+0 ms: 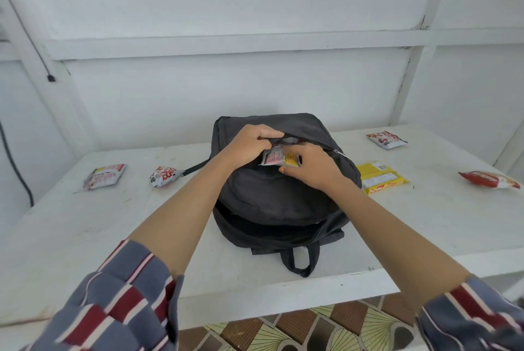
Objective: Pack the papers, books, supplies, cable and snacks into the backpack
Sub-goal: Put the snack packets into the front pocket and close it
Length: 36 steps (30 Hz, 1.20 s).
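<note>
Near edge: the backpack (278, 203) handle sat close to the surface (113, 223) lip, bottom centre.
Right hand (314, 169): clamped on the snack packet (273, 158) at the pocket mouth, frame centre.
Left hand (252, 143): pinched the backpack's pocket flap up.
Best play: judged simple, hold the mouth wide and slide it in flat.
Open room: spare snacks (489, 179) lay well apart, left and right.

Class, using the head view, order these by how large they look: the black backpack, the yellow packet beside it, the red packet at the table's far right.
1. black backpack, by far the largest.
2. yellow packet, though partly hidden behind the backpack.
3. red packet: similar length, slimmer; close call.
</note>
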Each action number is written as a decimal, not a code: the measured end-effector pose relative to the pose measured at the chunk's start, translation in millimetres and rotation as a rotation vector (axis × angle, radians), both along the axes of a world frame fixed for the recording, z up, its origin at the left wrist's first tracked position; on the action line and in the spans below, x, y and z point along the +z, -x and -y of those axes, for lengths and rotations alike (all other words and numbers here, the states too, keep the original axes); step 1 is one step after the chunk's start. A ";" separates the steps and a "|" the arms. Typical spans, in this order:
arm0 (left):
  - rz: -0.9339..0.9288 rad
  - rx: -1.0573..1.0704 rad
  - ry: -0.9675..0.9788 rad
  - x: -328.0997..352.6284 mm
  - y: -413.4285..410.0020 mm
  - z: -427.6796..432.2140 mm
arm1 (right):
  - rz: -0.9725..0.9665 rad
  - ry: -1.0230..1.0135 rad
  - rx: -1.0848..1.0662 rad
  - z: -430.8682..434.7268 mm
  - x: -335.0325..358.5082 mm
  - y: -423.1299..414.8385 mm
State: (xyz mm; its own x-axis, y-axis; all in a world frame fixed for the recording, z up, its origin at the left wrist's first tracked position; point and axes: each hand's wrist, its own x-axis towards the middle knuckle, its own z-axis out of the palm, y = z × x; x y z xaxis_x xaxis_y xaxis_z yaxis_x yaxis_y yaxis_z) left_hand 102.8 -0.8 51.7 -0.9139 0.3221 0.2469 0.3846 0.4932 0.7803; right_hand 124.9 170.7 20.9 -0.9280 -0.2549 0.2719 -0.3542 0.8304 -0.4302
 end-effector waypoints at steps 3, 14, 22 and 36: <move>-0.007 -0.001 0.002 0.0 2.1 0.5 | -0.090 0.005 0.010 -6.5 14.9 -9.4; 0.006 -0.016 -0.005 -1.2 3.2 2.3 | 0.271 -0.005 0.150 8.4 14.9 -1.3; 0.041 -0.047 0.035 -4.8 0.5 5.6 | 0.293 -0.053 0.164 15.7 18.8 15.6; 0.047 0.265 -0.162 -16.0 -27.4 91.6 | 0.319 0.286 0.399 49.2 70.1 -9.1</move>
